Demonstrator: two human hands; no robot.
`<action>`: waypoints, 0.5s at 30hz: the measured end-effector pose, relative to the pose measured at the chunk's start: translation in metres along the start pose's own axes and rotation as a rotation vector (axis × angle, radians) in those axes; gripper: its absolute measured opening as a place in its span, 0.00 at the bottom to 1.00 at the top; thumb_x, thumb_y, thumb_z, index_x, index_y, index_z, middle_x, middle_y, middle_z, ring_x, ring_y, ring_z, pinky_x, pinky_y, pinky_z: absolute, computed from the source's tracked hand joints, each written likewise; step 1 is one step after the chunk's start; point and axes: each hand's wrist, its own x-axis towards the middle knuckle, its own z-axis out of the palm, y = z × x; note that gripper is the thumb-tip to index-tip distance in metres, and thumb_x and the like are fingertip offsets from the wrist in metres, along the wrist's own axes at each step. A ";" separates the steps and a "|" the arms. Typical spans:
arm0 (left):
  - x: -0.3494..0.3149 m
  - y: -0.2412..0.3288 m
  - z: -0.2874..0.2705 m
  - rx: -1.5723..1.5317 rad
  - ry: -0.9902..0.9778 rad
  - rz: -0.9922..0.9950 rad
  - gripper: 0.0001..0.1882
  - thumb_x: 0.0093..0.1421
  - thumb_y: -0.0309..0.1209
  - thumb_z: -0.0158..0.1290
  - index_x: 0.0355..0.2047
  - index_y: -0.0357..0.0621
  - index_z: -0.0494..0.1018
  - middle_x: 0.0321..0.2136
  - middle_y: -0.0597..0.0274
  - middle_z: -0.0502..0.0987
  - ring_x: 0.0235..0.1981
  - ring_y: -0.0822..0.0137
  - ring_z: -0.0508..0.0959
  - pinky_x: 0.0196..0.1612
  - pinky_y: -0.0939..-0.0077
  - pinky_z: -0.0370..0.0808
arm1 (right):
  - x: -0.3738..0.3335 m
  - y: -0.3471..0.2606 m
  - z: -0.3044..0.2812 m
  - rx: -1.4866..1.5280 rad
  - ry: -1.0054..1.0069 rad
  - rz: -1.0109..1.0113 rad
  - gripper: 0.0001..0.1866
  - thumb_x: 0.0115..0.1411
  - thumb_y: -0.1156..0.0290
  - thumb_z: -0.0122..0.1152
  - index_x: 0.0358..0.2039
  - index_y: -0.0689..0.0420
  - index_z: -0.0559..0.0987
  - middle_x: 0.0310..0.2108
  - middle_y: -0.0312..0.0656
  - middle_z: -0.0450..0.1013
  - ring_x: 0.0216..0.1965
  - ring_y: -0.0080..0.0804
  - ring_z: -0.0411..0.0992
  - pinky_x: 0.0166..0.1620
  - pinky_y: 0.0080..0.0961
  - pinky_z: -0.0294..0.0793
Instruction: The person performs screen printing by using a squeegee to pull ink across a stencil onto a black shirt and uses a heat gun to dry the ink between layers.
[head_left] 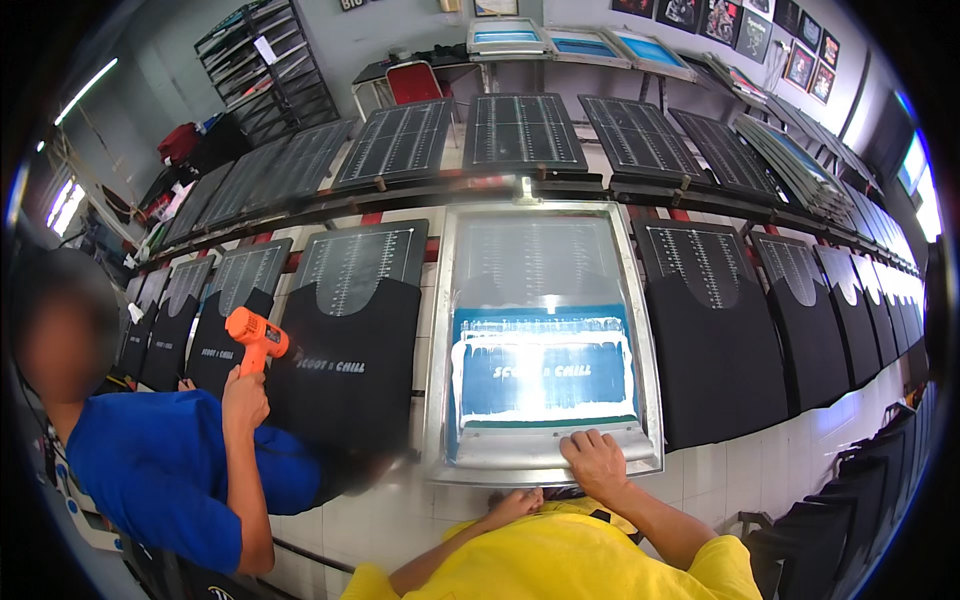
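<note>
A silver-framed printing screen (pixel 650 400) lies over a board in front of me. White ink (pixel 545 408) covers part of its blue mesh, with pale lettering showing in the middle. Across the near end of the mesh rests a wide grey squeegee (pixel 510 448). My right hand (pixel 597 465) is closed over the squeegee's right part. Just below the frame's near edge is my left hand (pixel 514 508), low by my yellow shirt. Its fingers look curled together, and what they may hold is hidden.
At left, a person in blue holds an orange heat gun (pixel 256 338) toward a printed black shirt (pixel 345 400). Another black shirt (pixel 710 360) lies on the board at right. Behind a long rail stand more boards (pixel 525 130). Dark fabric (pixel 850 510) hangs at lower right.
</note>
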 end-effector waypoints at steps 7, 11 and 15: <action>-0.004 0.018 -0.002 0.077 -0.036 -0.050 0.23 0.74 0.50 0.43 0.32 0.43 0.71 0.23 0.73 0.66 0.25 0.77 0.62 0.32 0.79 0.62 | -0.031 -0.009 0.010 0.042 -0.161 -0.020 0.31 0.49 0.56 0.71 0.52 0.56 0.75 0.46 0.43 0.72 0.49 0.39 0.70 0.45 0.36 0.69; -0.012 0.032 0.004 0.038 -0.014 -0.086 0.21 0.74 0.48 0.44 0.38 0.42 0.72 0.27 0.72 0.67 0.28 0.77 0.64 0.32 0.79 0.64 | -0.044 -0.007 0.018 0.054 -0.148 -0.039 0.36 0.48 0.47 0.71 0.53 0.56 0.75 0.49 0.43 0.72 0.51 0.41 0.69 0.47 0.36 0.69; -0.007 0.007 0.000 -0.013 0.002 -0.018 0.20 0.74 0.47 0.44 0.43 0.41 0.74 0.30 0.68 0.72 0.31 0.76 0.68 0.36 0.80 0.67 | -0.034 -0.009 -0.002 0.188 -0.139 -0.029 0.32 0.51 0.50 0.71 0.51 0.57 0.77 0.48 0.45 0.73 0.49 0.43 0.70 0.48 0.38 0.70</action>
